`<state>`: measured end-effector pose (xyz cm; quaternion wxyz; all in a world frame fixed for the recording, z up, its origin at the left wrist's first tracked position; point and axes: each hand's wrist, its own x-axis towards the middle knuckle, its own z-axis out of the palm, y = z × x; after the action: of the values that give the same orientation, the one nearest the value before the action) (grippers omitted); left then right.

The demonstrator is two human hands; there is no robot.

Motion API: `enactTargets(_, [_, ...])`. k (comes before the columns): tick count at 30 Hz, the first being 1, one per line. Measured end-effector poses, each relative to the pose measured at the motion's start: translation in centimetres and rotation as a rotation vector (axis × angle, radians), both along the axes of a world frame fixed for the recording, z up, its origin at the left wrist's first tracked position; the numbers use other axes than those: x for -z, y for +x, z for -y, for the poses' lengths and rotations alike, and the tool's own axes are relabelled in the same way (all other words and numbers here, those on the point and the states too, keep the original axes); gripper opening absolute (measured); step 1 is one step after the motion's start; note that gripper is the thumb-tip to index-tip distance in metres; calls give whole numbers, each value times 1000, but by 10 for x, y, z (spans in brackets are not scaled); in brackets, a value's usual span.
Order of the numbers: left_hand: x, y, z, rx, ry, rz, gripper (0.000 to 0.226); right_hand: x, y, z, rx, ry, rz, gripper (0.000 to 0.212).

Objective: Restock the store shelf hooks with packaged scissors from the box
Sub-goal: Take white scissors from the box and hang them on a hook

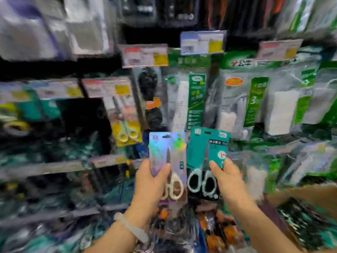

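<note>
My left hand (151,181) grips a holographic silver card (164,148) carrying cream-handled scissors, thumb across its front. Beside it my right hand (229,181) holds a teal card (200,147) with pale-handled scissors, thumb on its right half. Both packs stand upright in front of the shelf, almost touching. A yellow pack of scissors (125,123) hangs on a hook to the upper left. The brown cardboard box (300,194) shows at the lower right, its contents blurred.
Green-and-white packaged power strips (255,99) hang behind and right of the packs. Price tags (145,55) sit on the hook ends above. Dark hanging goods (149,99) fill the centre column. Shelf rails (54,168) run across the left. The view is motion-blurred.
</note>
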<state>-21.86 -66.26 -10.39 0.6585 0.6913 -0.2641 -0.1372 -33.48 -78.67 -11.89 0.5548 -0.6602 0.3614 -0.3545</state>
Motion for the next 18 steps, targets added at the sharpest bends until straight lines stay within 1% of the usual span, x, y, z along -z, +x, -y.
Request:
enactTargets(3, [-21,50,-93,-137,-4,87,15,-28,69,-74,-179,-81,45,13])
enactTargets(6, [-36,91,-172,-235,-10,102,4,-53,122,-143,-359,-70,162,21])
enactTargets(7, [-42,103,-199,-274,-14,98,4,-60,139,-165,-410,-69,173,22])
enactTargets(10, [-58,137,-276,-441,-79,118,14,-80,189,-235,-529,-109,148,19])
enactTargets(12, [-65,154,-312,-524,-86,106,11,-89,217,-269,-574,-140,157,13])
enactTargets(15, [-68,182,-354,-591,-84,76,10,-96,255,-304,-641,-177,172,9])
enactTargets(18, [-71,215,-382,-602,-85,23,10,-108,288,-328,-707,-223,193,13])
